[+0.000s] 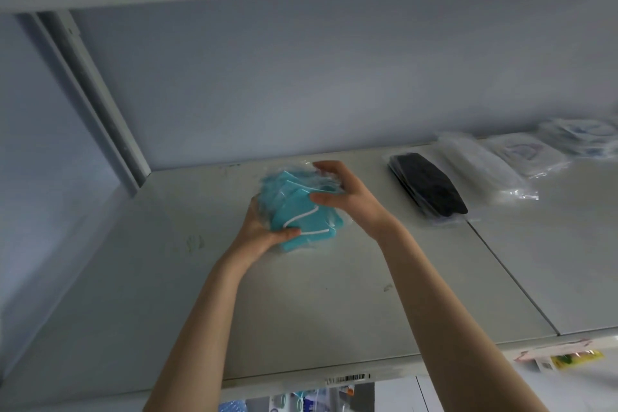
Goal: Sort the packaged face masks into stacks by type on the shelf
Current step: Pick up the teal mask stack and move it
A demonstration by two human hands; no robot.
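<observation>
Right now you have both hands on the teal mask packs [301,211], a loose, fanned bundle over the left part of the shelf [301,311]. Your left hand [267,231] grasps the near-left corner, thumb on top. Your right hand [341,191] curls over the far-right edge, so the slippery wrappers are squeezed from opposite sides. That hold looks meant to square them into one pile. Whether the bundle touches the shelf or hangs just above it, I cannot tell. To the right, well apart from it, lies the black mask stack [428,187], with a white mask stack [481,170] just beside that and more clear-wrapped packs [528,154] beyond. Each type has its own spot, which is probably why the teal ones sit alone.
</observation>
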